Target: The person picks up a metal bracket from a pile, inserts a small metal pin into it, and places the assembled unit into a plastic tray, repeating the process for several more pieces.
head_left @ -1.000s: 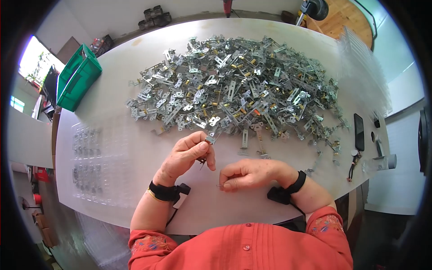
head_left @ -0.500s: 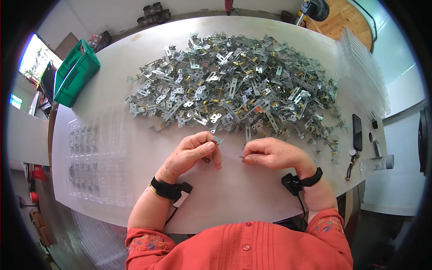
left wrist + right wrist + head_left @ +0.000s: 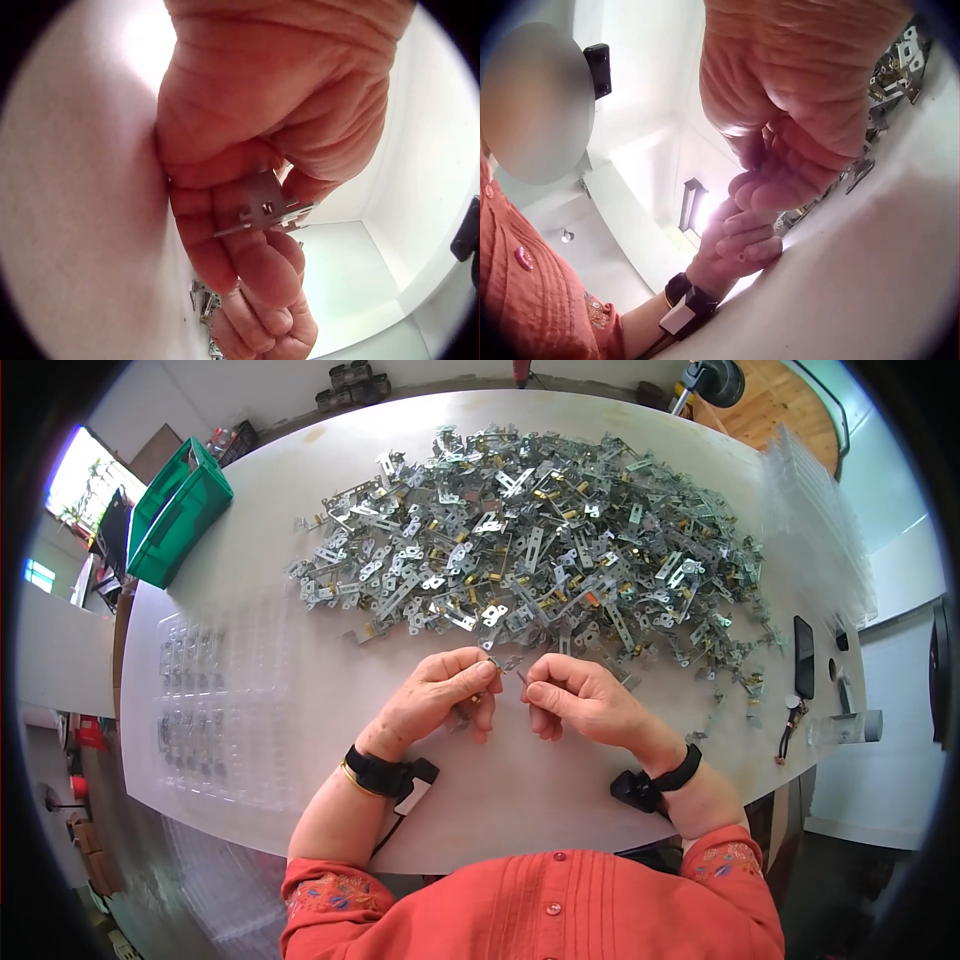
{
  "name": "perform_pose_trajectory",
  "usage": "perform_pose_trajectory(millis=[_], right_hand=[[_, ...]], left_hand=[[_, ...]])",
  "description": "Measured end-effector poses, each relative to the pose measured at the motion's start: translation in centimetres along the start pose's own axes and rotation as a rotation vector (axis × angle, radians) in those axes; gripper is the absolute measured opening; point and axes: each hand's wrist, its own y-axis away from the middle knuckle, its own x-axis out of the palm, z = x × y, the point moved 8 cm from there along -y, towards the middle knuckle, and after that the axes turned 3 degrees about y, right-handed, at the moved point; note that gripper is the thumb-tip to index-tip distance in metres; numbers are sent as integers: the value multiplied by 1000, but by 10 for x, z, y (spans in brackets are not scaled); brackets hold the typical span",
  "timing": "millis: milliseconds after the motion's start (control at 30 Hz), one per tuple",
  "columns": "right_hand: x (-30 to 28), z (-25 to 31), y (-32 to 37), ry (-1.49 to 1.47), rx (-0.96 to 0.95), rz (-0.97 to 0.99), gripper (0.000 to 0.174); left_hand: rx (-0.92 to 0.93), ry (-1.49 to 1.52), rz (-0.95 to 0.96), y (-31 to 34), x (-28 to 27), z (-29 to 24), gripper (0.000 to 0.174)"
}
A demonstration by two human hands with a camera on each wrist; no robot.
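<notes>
In the head view my left hand (image 3: 430, 698) grips a small metal bracket between thumb and forefinger, just in front of the pile. The left wrist view shows the bracket (image 3: 264, 201) as a bent grey plate with a slot and tabs, partly covered by the curled fingers. My right hand (image 3: 590, 702) faces it a short distance away, pinching a thin, dark, pin-like piece (image 3: 522, 678) that points toward the left hand. Fingers hide most of this piece. Beyond both hands lies a big heap of metal brackets (image 3: 530, 550), some with brass-coloured parts.
Clear plastic trays (image 3: 265, 710) with rows of metal parts lie at the left. A green crate (image 3: 185, 520) stands at the far left edge. On the right are stacked clear trays (image 3: 820, 530), a phone (image 3: 804, 658) and a clear cylindrical container (image 3: 845, 727).
My right hand has risen from low near the table's front, first away to the right, then back toward the left hand. The left hand keeps its bracket at nearly the same place.
</notes>
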Motion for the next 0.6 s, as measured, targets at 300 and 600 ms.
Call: perform_pose_trajectory(millis=[300,600], right_hand=[[-6,0,7,54,-2,-35,19],[-6,-3,11,71,47,-124,15]], left_hand=[[-26,-164,-54,-2,4,-2,37],[-22,-210,-110,-1,4,-3,37]])
